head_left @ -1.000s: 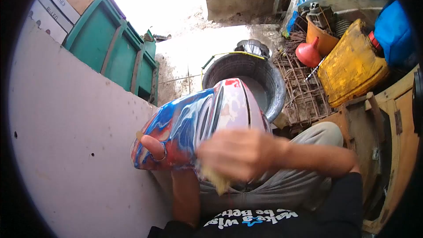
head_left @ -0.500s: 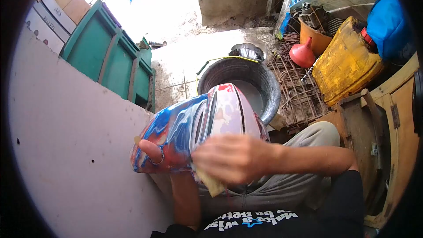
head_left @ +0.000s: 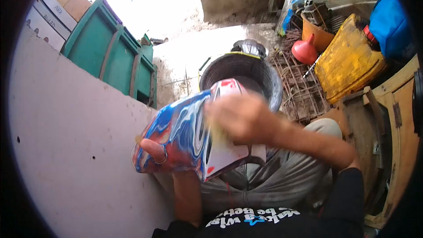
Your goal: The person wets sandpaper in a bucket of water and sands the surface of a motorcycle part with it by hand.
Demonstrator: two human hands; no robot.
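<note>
A curved panel with blue, red and white swirled paint and a pale section lies across my lap. My left hand supports it from beneath; a thumb pokes through a round hole near its left end, and the other fingers are hidden. Over the pale section is my right hand, blurred by motion, closed on a yellowish cloth or pad that touches the panel. Beyond the panel's far end stands a dark bucket with a yellow-edged handle.
At the left are a pale wall and a green cabinet. Toward the right lie a metal grid, a red funnel, a yellow jerrycan, a blue bag and wooden boards.
My right hand has moved up and away from me along the panel with the yellowish pad, uncovering the panel's near edge. My left hand stays at the hole.
</note>
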